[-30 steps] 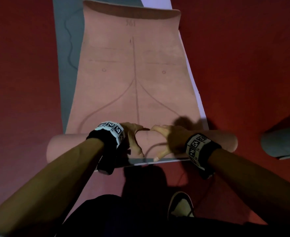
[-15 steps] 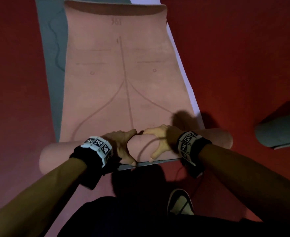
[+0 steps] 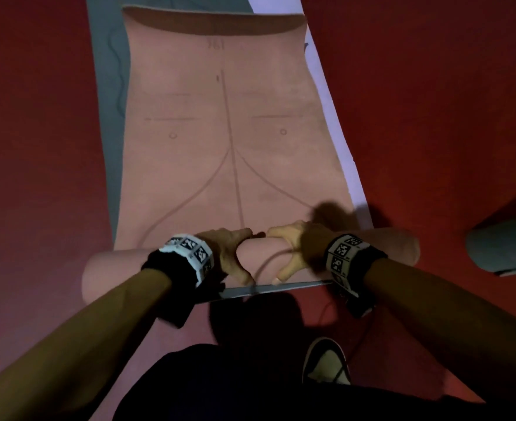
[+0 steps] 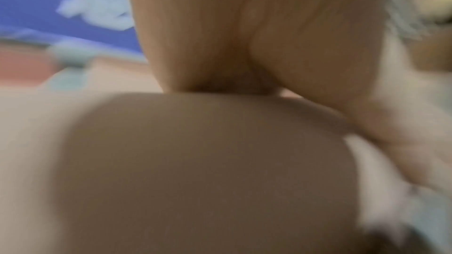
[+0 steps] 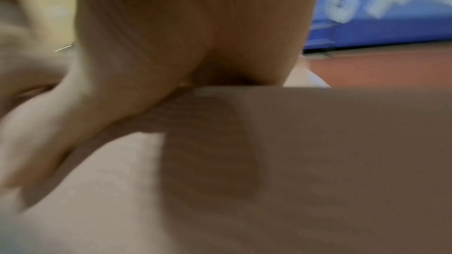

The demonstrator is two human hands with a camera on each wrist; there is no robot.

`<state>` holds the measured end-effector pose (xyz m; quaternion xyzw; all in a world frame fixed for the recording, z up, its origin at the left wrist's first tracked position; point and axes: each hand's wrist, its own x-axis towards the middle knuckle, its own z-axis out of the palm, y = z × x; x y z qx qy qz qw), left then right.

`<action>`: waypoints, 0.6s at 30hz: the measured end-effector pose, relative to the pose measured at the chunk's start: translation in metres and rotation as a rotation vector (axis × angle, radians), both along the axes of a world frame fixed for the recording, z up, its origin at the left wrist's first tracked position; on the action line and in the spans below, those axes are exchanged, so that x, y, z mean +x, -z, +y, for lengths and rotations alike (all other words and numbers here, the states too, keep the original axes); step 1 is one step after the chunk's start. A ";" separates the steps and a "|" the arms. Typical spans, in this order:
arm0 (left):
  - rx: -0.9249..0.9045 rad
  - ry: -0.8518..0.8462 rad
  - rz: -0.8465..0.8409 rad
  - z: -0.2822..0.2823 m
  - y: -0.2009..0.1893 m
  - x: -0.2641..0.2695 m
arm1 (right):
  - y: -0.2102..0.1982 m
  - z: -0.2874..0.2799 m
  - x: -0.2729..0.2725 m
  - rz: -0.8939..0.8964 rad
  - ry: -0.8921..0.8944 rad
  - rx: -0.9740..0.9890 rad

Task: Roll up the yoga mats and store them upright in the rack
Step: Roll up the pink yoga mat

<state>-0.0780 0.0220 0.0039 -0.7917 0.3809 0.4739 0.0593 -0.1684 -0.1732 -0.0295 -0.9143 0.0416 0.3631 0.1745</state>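
Red floor (image 3: 38, 147) spreads all round; the pink yoga mat (image 3: 226, 132) lies flat toward twelve o'clock, its rolled part (image 3: 117, 268) running nine to three under both wrists; left hand (image 3: 229, 256) and right hand (image 3: 293, 250) press on it side by side, fingers spread, equally near; any push goes toward twelve.

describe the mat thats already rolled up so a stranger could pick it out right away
On the red floor, look right of the long pink mat that both hands are rolling. The rolled grey-green mat lies there on its side, at the picture's right edge. It alone is fully rolled and touched by no hand.
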 end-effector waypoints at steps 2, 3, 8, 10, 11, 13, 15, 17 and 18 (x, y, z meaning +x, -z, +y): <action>-0.125 0.082 -0.067 -0.002 -0.002 -0.012 | 0.000 -0.001 0.004 0.032 0.058 0.044; -0.122 0.071 -0.113 0.002 0.002 -0.017 | -0.001 -0.002 0.005 0.060 0.081 0.068; -0.141 -0.072 -0.084 0.015 -0.004 -0.020 | -0.012 0.014 0.010 0.112 0.012 0.059; -0.075 -0.053 -0.071 0.014 -0.008 -0.011 | -0.015 0.021 0.007 0.090 -0.103 -0.011; -0.031 -0.016 -0.056 0.011 -0.014 -0.006 | -0.016 0.023 0.004 0.080 -0.156 -0.038; -0.036 -0.043 0.003 0.005 -0.040 -0.005 | -0.016 0.025 -0.001 0.081 -0.237 -0.113; -0.107 -0.072 0.005 0.007 -0.029 -0.001 | -0.013 0.024 0.000 0.046 -0.196 -0.069; -0.089 -0.094 0.006 0.010 -0.014 -0.006 | -0.007 0.019 0.002 -0.007 -0.076 -0.004; -0.114 -0.098 0.000 0.010 -0.007 -0.010 | -0.001 0.016 0.003 -0.026 -0.051 0.021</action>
